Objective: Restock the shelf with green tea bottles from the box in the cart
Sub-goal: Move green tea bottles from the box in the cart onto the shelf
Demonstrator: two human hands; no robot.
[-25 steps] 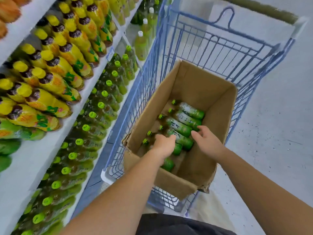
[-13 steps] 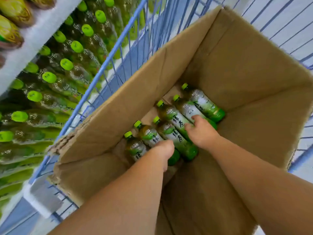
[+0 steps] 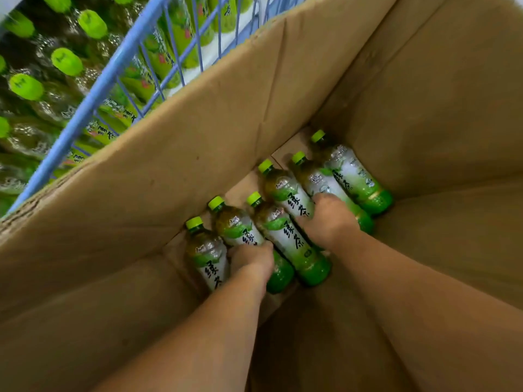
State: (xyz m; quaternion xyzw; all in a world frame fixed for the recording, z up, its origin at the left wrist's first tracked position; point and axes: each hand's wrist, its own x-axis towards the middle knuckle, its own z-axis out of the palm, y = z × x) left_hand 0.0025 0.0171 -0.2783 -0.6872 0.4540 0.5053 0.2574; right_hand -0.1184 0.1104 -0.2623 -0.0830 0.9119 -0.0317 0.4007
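Several green tea bottles [image 3: 285, 236] with lime caps lie side by side on the floor of a deep cardboard box [image 3: 226, 123]. My left hand [image 3: 252, 261] reaches down and grips the second bottle from the left [image 3: 235, 224] around its lower body. My right hand [image 3: 328, 219] curls over the lower part of a bottle in the right half of the row [image 3: 317, 179]. Its fingers are hidden, so I cannot tell whether it holds that bottle or its left neighbour. Both forearms run down into the box from the bottom edge.
The box stands inside a blue wire cart [image 3: 93, 94], whose rail runs along the box's left wall. Beyond the rail, shelf rows of green-capped bottles [image 3: 65, 60] fill the upper left. Tall box walls close in on every side of the bottles.
My view has dropped much closer into the box. Both hands have gone from hovering at the box top to closing on bottles on its floor.
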